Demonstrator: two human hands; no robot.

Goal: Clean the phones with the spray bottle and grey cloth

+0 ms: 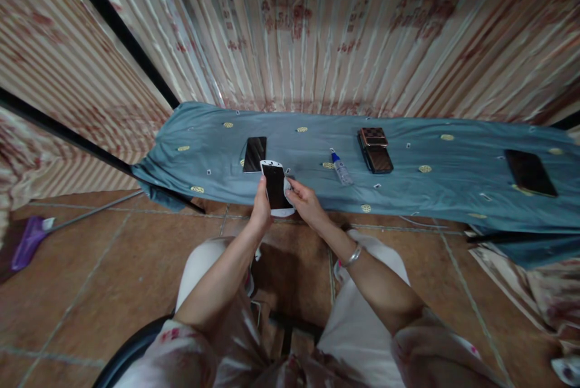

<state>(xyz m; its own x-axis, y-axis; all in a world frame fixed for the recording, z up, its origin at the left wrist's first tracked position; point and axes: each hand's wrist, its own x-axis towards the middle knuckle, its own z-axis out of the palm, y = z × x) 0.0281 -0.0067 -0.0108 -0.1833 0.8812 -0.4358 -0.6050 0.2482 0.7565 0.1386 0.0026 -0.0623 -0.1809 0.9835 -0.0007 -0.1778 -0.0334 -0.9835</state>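
My left hand [261, 203] is closed around the left edge of a white smartphone [275, 185] with a dark screen. The phone is held up over the front edge of the cloth-covered table. At its right edge my right hand [304, 199] pinches a small pale piece, perhaps a cloth or tissue [287, 187], against the phone. Just behind the phone, a dark phone [255, 154] lies flat on the cloth. To the right lies a clear bottle with a blue cap [340, 168], its narrow tip pointing away from me.
A blue patterned cloth [417, 146] covers the long narrow table. A brown folding phone or case [376, 150] and another dark phone [530, 172] lie farther right. Curtains [294, 31] hang behind. A purple broom [31, 243] rests on the tiled floor at left.
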